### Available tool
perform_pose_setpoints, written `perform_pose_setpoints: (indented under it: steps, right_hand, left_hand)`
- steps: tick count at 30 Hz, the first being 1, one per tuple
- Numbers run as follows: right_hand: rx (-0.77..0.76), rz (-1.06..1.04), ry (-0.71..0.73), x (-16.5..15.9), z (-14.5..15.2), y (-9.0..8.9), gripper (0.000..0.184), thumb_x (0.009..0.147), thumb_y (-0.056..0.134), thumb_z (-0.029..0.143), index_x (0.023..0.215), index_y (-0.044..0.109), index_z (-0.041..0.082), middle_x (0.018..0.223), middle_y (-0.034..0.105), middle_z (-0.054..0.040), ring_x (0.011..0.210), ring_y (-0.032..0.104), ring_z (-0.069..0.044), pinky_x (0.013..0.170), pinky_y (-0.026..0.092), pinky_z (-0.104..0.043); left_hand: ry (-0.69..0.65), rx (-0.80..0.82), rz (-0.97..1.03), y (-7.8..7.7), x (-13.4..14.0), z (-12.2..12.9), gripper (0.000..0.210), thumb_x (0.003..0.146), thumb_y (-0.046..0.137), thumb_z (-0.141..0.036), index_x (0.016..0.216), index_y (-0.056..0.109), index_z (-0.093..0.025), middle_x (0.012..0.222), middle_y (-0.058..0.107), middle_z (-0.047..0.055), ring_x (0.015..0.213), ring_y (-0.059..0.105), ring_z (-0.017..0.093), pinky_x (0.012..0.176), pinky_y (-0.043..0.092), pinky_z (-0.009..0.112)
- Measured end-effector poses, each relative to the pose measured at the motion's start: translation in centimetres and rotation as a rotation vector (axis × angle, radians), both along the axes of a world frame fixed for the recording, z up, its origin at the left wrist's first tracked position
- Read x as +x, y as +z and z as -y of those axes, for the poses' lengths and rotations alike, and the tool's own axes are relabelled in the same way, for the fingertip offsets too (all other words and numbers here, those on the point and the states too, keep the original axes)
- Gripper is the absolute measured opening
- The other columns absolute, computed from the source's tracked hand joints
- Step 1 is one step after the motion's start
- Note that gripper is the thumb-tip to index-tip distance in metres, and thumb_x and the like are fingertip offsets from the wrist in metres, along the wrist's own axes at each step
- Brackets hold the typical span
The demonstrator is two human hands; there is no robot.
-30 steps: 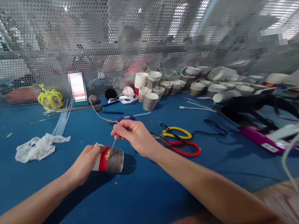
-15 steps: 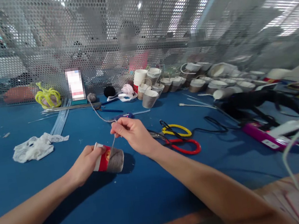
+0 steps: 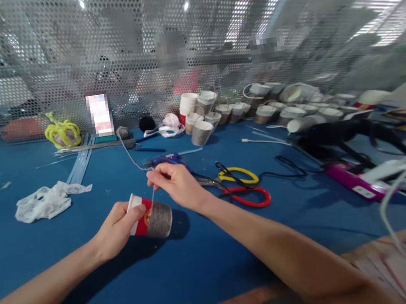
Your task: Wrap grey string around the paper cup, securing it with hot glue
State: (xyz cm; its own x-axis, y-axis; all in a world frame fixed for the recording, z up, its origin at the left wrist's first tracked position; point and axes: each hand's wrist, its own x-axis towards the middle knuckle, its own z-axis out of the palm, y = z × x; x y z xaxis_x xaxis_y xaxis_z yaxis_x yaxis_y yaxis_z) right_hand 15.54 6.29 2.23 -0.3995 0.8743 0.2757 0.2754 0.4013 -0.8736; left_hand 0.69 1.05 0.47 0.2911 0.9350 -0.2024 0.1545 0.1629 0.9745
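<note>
My left hand (image 3: 117,229) is closed around the rim end of a red and white paper cup (image 3: 141,221), which lies tilted on its side in the air. Grey yarn (image 3: 160,219) wraps the cup's base half in close turns. Pinched in the fingers of my right hand (image 3: 173,184) is the running strand of that yarn, just above the cup. The strand trails back across the table to a small grey yarn ball (image 3: 122,132). Behind my right hand lies a blue glue gun (image 3: 168,159). Scissors (image 3: 245,196) with red and yellow handles rest to its right.
Several yarn-wrapped cups (image 3: 202,133) crowd the back right. A lit phone (image 3: 100,115) leans against the perforated metal screen (image 3: 127,42). White lace (image 3: 44,203) and clear glue sticks (image 3: 82,164) lie left. A purple power strip (image 3: 354,183) with cables sits right.
The cup has turned in my left hand and shifted slightly right, its red print showing more. My right hand has moved a little left and down with the yarn, uncovering more of the glue gun.
</note>
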Motion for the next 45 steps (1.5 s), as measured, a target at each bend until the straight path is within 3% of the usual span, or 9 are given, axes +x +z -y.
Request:
perform_pose_setpoints:
  steps: [28,45]
  right_hand:
    - [-0.012,0.2,0.081,-0.4,0.1,-1.0,0.027,0.077,0.042,0.033,0.062,0.053,0.012,0.057,0.055,-0.0018,0.052,0.048,-0.008,0.051,0.036,-0.02]
    - [0.034,0.296,0.083,-0.4,0.3,-0.8,0.029,0.077,0.042,0.034,0.061,0.055,0.012,0.054,0.051,0.0009,0.049,0.04,-0.006,0.048,0.028,-0.019]
  left_hand:
    - [-0.119,0.223,-0.029,-1.2,-1.0,0.3,0.035,0.075,0.037,-0.039,0.051,0.039,-0.014,0.048,0.032,-0.004,0.044,0.024,0.006,0.04,0.022,0.018]
    - [-0.134,0.399,-0.116,-1.4,-1.0,0.2,0.033,0.078,0.034,-0.033,0.051,0.038,-0.015,0.05,0.035,-0.004,0.045,0.028,0.007,0.041,0.026,0.019]
